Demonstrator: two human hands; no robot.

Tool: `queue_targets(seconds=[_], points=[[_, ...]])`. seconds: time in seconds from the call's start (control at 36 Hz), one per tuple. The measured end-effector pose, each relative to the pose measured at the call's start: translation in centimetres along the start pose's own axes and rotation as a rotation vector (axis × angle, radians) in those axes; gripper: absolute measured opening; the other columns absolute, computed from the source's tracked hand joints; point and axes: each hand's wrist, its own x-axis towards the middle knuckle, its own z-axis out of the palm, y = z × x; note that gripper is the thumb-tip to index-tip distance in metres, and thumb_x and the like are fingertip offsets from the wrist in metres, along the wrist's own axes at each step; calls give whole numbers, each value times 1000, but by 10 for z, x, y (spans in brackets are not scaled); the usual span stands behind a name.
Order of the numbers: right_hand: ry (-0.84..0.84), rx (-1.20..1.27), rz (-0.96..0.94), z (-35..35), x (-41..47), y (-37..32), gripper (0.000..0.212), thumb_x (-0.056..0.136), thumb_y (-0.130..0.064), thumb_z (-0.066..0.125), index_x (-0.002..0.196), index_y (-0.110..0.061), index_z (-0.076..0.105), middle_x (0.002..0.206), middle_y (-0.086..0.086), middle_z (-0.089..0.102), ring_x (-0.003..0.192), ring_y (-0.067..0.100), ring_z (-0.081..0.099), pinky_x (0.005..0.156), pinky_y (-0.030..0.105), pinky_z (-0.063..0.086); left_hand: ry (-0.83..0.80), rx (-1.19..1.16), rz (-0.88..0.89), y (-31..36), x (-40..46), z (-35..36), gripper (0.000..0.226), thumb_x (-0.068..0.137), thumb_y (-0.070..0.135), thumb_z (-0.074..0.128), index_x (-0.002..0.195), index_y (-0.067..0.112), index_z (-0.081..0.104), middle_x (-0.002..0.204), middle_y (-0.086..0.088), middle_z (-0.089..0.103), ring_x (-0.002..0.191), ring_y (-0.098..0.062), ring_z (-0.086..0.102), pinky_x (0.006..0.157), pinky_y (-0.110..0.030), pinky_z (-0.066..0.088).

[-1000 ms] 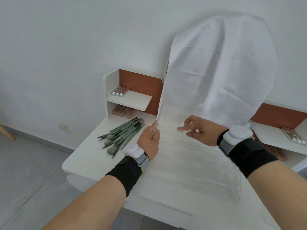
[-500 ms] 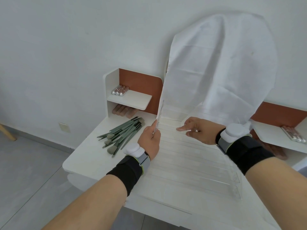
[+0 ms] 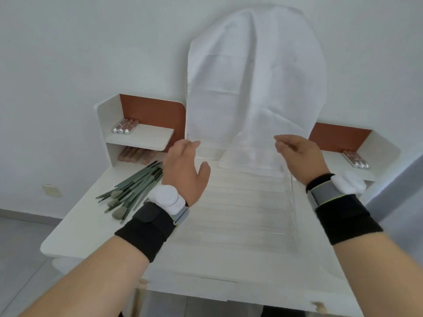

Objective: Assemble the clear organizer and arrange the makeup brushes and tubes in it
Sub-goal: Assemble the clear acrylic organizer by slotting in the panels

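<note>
The clear organizer [image 3: 247, 209], with stepped see-through ridges, lies flat in the middle of the white vanity table [image 3: 75, 234]. My left hand [image 3: 183, 170] hovers over its left edge, fingers relaxed and holding nothing. My right hand [image 3: 299, 156] hovers over its far right corner, fingers loosely bent and empty. Several green makeup brushes [image 3: 132, 188] lie in a pile left of the organizer. Silver-capped pink tubes [image 3: 124, 126] rest on the left shelf, and more tubes [image 3: 356, 160] on the right shelf.
A white cloth [image 3: 256, 83] covers the mirror behind the table and drapes onto the organizer's far end. More brownish tubes [image 3: 135, 155] lie under the left shelf. The table's front edge runs close to me, with grey floor to the left.
My left hand let go of the clear panel it was pinching upright. Both hands have opened and moved apart, and the view has shifted so the organizer appears centred.
</note>
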Motion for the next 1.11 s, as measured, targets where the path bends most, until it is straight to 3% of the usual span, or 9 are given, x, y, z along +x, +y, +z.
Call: queue_targets(seconds=[0.08, 0.17, 0.28, 0.36, 0.47, 0.61, 0.78, 0.92, 1.11], points=[[160, 174, 248, -18, -8, 25, 9, 94, -28, 57, 92, -27, 66, 94, 0, 69, 92, 21, 66, 93, 46, 53, -130, 22, 181, 33, 10, 15, 54, 86, 38, 48, 134, 13, 49, 132, -7, 49, 123, -27, 46, 102, -43, 37], [165, 375, 515, -19, -21, 42, 10, 97, -22, 54, 88, -22, 59, 103, 9, 65, 79, 17, 62, 83, 39, 52, -309, 74, 329, 61, 15, 39, 53, 90, 41, 47, 138, 16, 45, 133, -2, 50, 123, -23, 46, 104, -40, 34], [53, 537, 714, -7, -35, 54, 16, 97, -26, 54, 104, -13, 61, 102, 10, 66, 79, 23, 62, 70, 33, 53, -444, 209, 435, 79, 17, 70, 59, 91, 49, 45, 141, 18, 40, 133, 1, 49, 123, -23, 46, 106, -37, 31], [-6, 590, 732, -1, -41, 58, 26, 97, -27, 53, 114, -11, 63, 98, 12, 71, 75, 24, 65, 68, 34, 53, -510, 329, 431, 91, 22, 89, 63, 88, 59, 41, 136, 19, 41, 126, -1, 54, 116, -25, 51, 102, -41, 34], [-37, 673, 740, 1, -43, 59, 27, 98, -31, 52, 112, -11, 63, 89, 10, 70, 74, 25, 67, 67, 34, 51, -562, 457, 386, 97, 26, 100, 61, 87, 64, 33, 127, 19, 46, 109, 1, 62, 100, -25, 57, 93, -41, 37], [-108, 747, 692, 2, -40, 65, 28, 99, -34, 51, 113, -13, 62, 103, 11, 73, 85, 26, 72, 75, 37, 48, -665, 376, 278, 95, 36, 105, 53, 93, 56, 37, 134, 23, 47, 124, 2, 59, 109, -23, 59, 94, -39, 43], [-59, 756, 631, 8, -41, 69, 28, 100, -19, 48, 119, -4, 62, 91, 11, 72, 72, 20, 67, 60, 30, 48, -522, 308, 315, 96, 37, 102, 47, 95, 52, 39, 132, 23, 48, 120, 2, 59, 105, -22, 59, 89, -36, 43], [-18, 810, 654, 13, -45, 72, 29, 101, -26, 48, 112, -5, 64, 89, 10, 73, 73, 21, 64, 59, 31, 45, -547, 309, 320, 95, 35, 103, 45, 96, 51, 39, 130, 23, 48, 119, 3, 58, 107, -21, 57, 90, -36, 41], [-66, 844, 605, 15, -47, 70, 31, 100, -23, 52, 120, -1, 60, 92, 9, 70, 80, 23, 65, 60, 31, 47, -493, 357, 383, 91, 30, 105, 44, 97, 48, 37, 129, 19, 47, 121, 2, 56, 108, -22, 56, 91, -35, 39]])
